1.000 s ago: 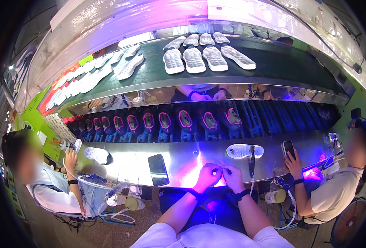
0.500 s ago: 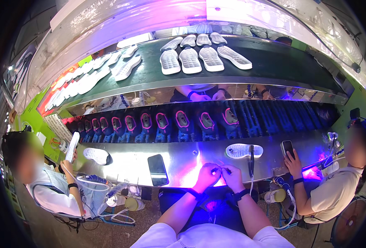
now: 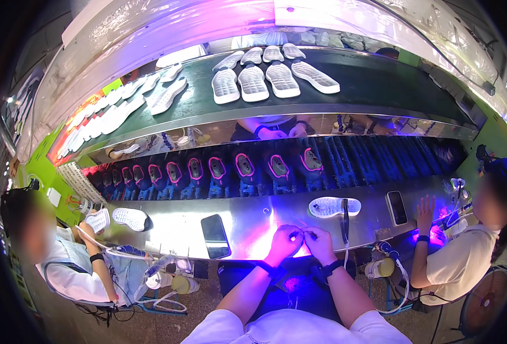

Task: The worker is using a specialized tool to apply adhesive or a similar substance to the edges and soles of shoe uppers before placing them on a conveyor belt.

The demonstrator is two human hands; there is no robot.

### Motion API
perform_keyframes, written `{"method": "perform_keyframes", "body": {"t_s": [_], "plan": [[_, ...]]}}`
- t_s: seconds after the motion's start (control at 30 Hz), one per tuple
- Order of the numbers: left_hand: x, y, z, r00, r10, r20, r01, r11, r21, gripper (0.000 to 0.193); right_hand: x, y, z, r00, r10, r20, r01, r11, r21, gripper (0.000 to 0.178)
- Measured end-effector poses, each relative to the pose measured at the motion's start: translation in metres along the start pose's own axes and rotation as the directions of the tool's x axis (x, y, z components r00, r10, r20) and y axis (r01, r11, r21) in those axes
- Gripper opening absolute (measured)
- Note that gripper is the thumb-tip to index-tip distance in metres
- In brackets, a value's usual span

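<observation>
My left hand (image 3: 286,243) and my right hand (image 3: 320,244) meet at the near edge of the metal bench, under bright violet light. Both have curled fingers, and their fingertips come together. Whatever they pinch, if anything, is hidden or too small to make out. Just beyond my right hand lies a white shoe sole (image 3: 320,207), with a dark-handled tool (image 3: 346,222) resting across it and a pale cord or tube running from the tool's lower end. Left of my left hand, a dark phone (image 3: 215,236) lies flat on the bench.
Shoe uppers (image 3: 245,165) with pink outlines stand in a blue rack behind the bench. Above it, white soles (image 3: 254,83) lie on a green belt. A co-worker at left holds a sole (image 3: 97,220); another sole (image 3: 130,219) lies nearby. A second phone (image 3: 397,208) lies near the right co-worker's hand (image 3: 425,213).
The right co-worker's hand has left the phone and moved right. The left co-worker has lowered and turned the sole. My hands stay together, almost unmoved; the view has shifted slightly.
</observation>
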State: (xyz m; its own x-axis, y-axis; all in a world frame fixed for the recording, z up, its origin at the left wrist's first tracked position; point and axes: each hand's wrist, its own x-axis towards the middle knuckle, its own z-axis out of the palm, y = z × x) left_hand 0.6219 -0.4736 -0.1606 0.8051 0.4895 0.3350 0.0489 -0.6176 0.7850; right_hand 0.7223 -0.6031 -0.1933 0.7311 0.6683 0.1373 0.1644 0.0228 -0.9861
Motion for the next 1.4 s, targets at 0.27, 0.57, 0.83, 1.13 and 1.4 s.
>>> {"method": "perform_keyframes", "body": {"t_s": [0.27,0.57,0.83,1.13,1.4], "plan": [[-0.001,-0.002,0.005,1.0,0.02,-0.005,-0.02,1.0,0.004,0.016,-0.002,0.003,-0.003,1.0,0.007,-0.001,-0.007,1.0,0.006,0.018],[0.002,-0.002,0.015,1.0,0.018,-0.02,-0.017,1.0,0.009,0.014,0.0,0.01,-0.011,1.0,-0.001,0.008,0.001,1.0,0.028,0.019],[0.003,0.006,0.017,0.999,-0.043,0.017,0.043,0.999,-0.002,0.013,0.001,0.009,-0.016,1.0,-0.012,0.001,0.012,1.0,0.023,0.019],[0.004,0.013,0.024,0.999,-0.047,0.014,0.047,0.999,0.011,0.012,-0.001,0.003,-0.025,1.0,-0.012,-0.005,0.012,1.0,0.018,0.018],[0.001,0.013,0.033,1.0,-0.005,-0.027,0.006,1.0,0.025,0.014,-0.004,0.003,-0.032,1.0,-0.012,-0.01,0.012,1.0,-0.008,0.017]]}}
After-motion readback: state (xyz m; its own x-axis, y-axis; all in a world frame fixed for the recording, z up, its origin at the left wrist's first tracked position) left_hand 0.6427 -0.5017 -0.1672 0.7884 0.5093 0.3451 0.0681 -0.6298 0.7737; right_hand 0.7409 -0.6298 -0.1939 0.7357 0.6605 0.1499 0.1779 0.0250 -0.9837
